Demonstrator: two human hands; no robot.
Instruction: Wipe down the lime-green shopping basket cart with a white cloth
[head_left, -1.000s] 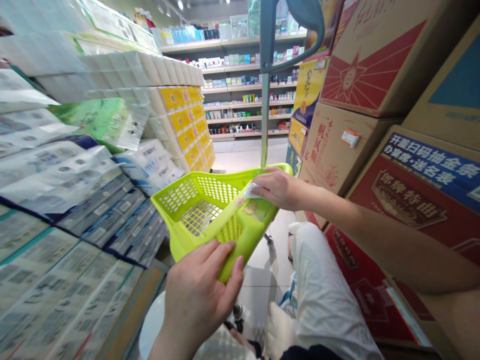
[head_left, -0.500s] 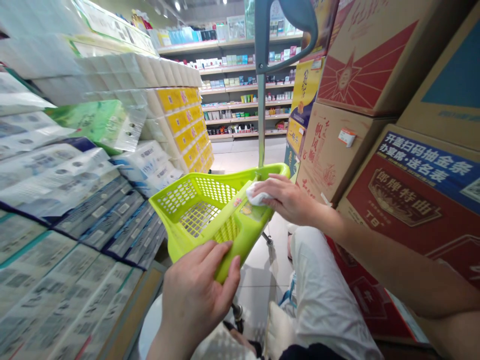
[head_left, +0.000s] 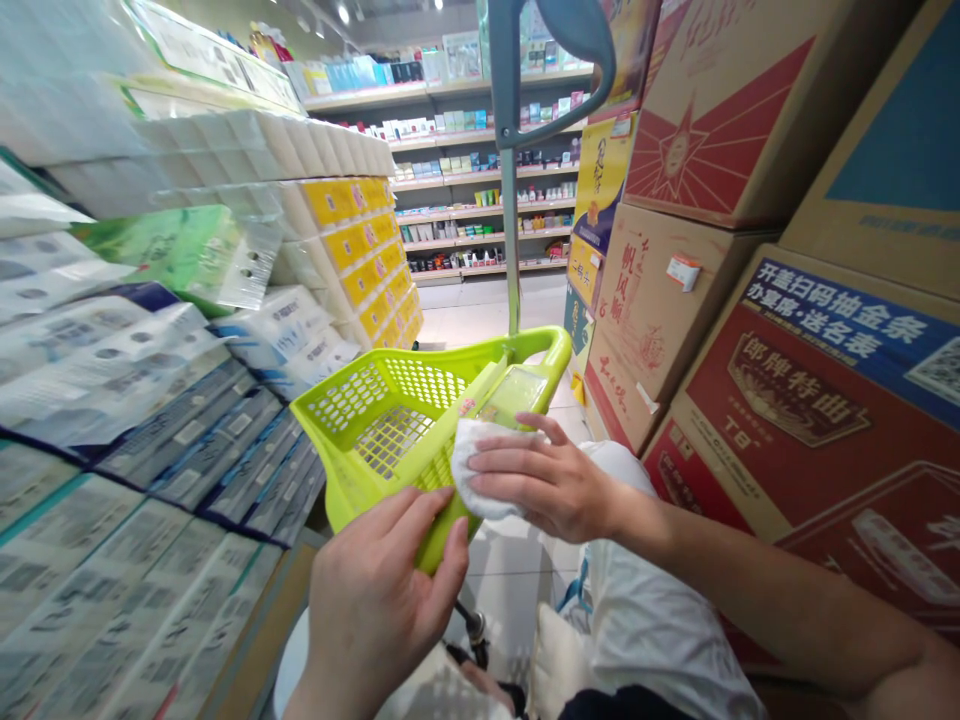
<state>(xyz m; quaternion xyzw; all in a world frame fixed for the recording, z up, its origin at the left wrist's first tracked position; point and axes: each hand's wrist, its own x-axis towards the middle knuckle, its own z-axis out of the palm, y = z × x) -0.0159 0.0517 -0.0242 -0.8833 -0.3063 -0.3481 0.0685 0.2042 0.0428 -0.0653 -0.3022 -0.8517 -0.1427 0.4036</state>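
Note:
A lime-green plastic shopping basket (head_left: 390,400) with a tall grey pull handle (head_left: 510,180) stands tilted in front of me. My left hand (head_left: 382,600) grips the basket's near corner, fingers curled over the rim. My right hand (head_left: 544,480) presses a crumpled white wipe (head_left: 472,470) flat against the basket's near right side, fingers stretched over it. A worn sticker patch (head_left: 517,392) shows on the basket's rim just beyond the wipe.
Stacked packs of tissue paper (head_left: 150,350) fill the left side. Large cardboard cartons (head_left: 750,300) are piled on the right. Store shelves (head_left: 465,160) with small goods run across the far end of the aisle. My knees in white trousers (head_left: 645,620) are below.
My right hand has slid the wipe from the far rim near the handle down toward me along the basket's side. The left hand has kept its grip.

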